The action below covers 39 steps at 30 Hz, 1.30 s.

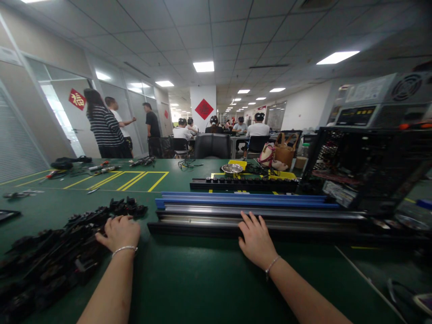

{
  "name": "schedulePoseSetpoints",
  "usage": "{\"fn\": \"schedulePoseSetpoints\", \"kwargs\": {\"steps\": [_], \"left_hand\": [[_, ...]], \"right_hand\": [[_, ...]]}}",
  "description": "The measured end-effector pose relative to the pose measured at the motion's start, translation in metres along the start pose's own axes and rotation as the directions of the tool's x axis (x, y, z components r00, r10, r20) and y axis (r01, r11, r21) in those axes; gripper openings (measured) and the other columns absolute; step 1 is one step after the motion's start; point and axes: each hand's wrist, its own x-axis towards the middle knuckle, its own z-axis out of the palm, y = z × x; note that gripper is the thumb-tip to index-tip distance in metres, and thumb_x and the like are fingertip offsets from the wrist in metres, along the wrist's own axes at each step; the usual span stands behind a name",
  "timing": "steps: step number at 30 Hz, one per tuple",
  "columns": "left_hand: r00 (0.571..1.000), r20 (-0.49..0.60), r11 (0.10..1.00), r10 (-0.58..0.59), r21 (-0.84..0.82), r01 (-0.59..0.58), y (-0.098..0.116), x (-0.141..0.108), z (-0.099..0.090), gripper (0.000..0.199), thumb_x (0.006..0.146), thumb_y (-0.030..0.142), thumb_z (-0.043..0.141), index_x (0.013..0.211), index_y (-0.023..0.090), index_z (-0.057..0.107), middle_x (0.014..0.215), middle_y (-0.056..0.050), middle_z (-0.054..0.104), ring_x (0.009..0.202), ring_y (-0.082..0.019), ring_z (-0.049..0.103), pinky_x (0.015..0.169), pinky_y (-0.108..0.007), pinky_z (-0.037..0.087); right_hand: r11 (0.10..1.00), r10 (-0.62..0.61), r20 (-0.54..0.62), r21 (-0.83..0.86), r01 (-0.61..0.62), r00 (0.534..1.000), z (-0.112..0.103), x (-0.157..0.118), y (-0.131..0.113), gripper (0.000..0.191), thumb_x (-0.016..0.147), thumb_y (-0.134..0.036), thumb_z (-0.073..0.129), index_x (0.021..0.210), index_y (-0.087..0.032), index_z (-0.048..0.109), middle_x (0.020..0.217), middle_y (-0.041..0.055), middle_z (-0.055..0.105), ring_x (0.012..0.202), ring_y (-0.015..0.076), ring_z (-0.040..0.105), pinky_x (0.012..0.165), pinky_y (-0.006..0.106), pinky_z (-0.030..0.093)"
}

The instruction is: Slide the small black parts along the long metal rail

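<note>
My left hand (119, 234) is at the right edge of a pile of small black parts (57, 261), its fingers bent over them; what they grip, if anything, is hidden. My right hand (256, 238) rests with fingers spread on the near edge of a long metal rail with black sides (202, 221). Behind that rail lie a second silvery rail (286, 212) and a blue rail (236, 198), all running left to right. Farther back, a black strip (246, 183) carries a row of small dark pieces.
On the right stands an open black computer case (364, 166) with power supplies (381, 96) on top. A metal bowl (232, 168), yellow trays (283, 175) and cables (191, 164) sit behind the rails. Tools (104, 169) lie back left. People (104, 121) are beyond the green table (189, 279).
</note>
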Motion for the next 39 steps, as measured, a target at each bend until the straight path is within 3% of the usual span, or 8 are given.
{"fn": "schedulePoseSetpoints", "kwargs": {"steps": [6,15,20,23,27,30,33,39], "left_hand": [[0.949,-0.091,0.943,0.301,-0.118,-0.31,0.036,-0.017,0.007,0.032,0.074,0.019,0.044,0.1,0.013,0.061,0.12,-0.015,0.055,0.128,-0.029,0.032,0.104,-0.046,0.027],[0.61,0.192,0.639,0.769,-0.258,-0.725,0.105,-0.092,0.01,0.041,0.089,0.035,0.035,0.126,0.024,0.047,0.136,-0.005,0.045,0.131,-0.024,0.029,0.106,-0.046,0.024],[0.562,0.237,0.609,0.792,-0.242,-0.756,0.105,-0.095,0.006,0.039,0.09,0.038,0.033,0.124,0.029,0.05,0.133,-0.002,0.049,0.126,-0.023,0.038,0.104,-0.045,0.027],[0.567,0.228,0.611,0.791,-0.25,-0.751,0.105,-0.093,0.006,0.039,0.09,0.038,0.034,0.124,0.029,0.051,0.132,-0.003,0.05,0.125,-0.023,0.04,0.104,-0.044,0.028],[0.579,0.231,0.623,0.782,-0.262,-0.737,0.106,-0.093,0.005,0.038,0.089,0.037,0.037,0.123,0.029,0.051,0.131,-0.003,0.051,0.125,-0.023,0.04,0.104,-0.044,0.028],[0.584,0.231,0.627,0.778,-0.263,-0.733,0.106,-0.094,0.004,0.038,0.089,0.037,0.037,0.123,0.028,0.051,0.131,-0.003,0.052,0.125,-0.022,0.039,0.104,-0.043,0.028],[0.583,0.23,0.626,0.78,-0.256,-0.737,0.106,-0.094,0.004,0.038,0.089,0.037,0.036,0.123,0.028,0.052,0.13,-0.003,0.052,0.125,-0.022,0.04,0.104,-0.042,0.028],[0.586,0.218,0.625,0.781,-0.248,-0.741,0.106,-0.094,0.004,0.037,0.089,0.037,0.036,0.121,0.028,0.053,0.128,-0.002,0.054,0.123,-0.022,0.042,0.103,-0.042,0.03]], "right_hand": [[0.999,0.015,0.02,0.035,-0.016,1.0,-0.002,0.002,0.0,0.028,0.081,-0.036,0.046,0.1,-0.02,0.06,0.137,0.0098,0.042,0.128,0.0296,0.03,0.105,0.049,0.018],[0.994,0.075,-0.008,0.084,-0.074,0.997,-0.004,0.003,0.016,0.04,0.088,-0.044,0.033,0.111,-0.023,0.058,0.129,0.0063,0.052,0.123,0.0234,0.039,0.104,0.049,0.019],[0.963,0.271,-0.079,0.032,-0.269,0.96,-0.009,0.005,0.065,0.038,0.086,-0.039,0.033,0.107,-0.021,0.059,0.122,0.0078,0.057,0.118,0.0243,0.044,0.1,0.05,0.022],[0.857,0.492,-0.198,-0.06,-0.511,0.848,-0.016,-0.007,0.116,0.041,0.082,-0.034,0.035,0.112,-0.016,0.058,0.131,0.014,0.047,0.123,0.0298,0.035,0.095,0.051,0.026],[0.568,0.784,-0.287,-0.024,-0.823,0.55,-0.022,-0.04,0.185,0.054,0.081,-0.042,0.035,0.126,-0.017,0.049,0.139,0.0187,0.033,0.128,0.0365,0.021,0.088,0.053,0.023],[0.381,0.909,-0.211,0.077,-0.921,0.359,-0.019,-0.061,0.223,0.064,0.079,-0.048,0.037,0.134,-0.016,0.04,0.141,0.0219,0.028,0.129,0.037,0.017,0.084,0.052,0.021],[0.369,0.928,-0.103,0.123,-0.921,0.358,-0.013,-0.07,0.245,0.064,0.077,-0.048,0.04,0.132,-0.016,0.045,0.14,0.0202,0.032,0.13,0.0343,0.012,0.082,0.05,0.021],[0.378,0.912,-0.265,0.252,-0.891,0.313,-0.008,-0.073,0.247,0.063,0.077,-0.046,0.038,0.131,-0.015,0.045,0.139,0.021,0.03,0.129,0.0341,0.019,0.085,0.05,0.02]]}}
